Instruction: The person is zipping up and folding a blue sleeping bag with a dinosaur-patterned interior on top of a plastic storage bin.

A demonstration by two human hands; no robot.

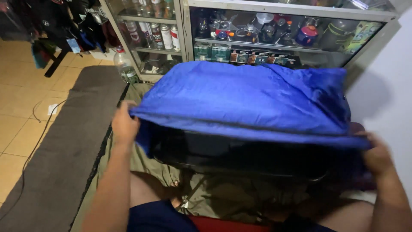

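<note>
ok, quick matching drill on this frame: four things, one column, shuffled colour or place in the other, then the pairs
Things:
1. fabric
2. mat
3. plastic bottle
4. cabinet

Descriptions:
A. grey, on the tiled floor at left
B. glass-fronted, shelves of cans and camping gear
C. blue, held up at both corners by the left hand and the right hand
D. clear, standing at the cabinet's lower left corner

Pairs: 1-C, 2-A, 3-D, 4-B

We're in a lived-in home room: a glass-fronted cabinet crammed with cans, cups and boxes, tiled floor, grey mat, clothes heaped over a rack.
</note>
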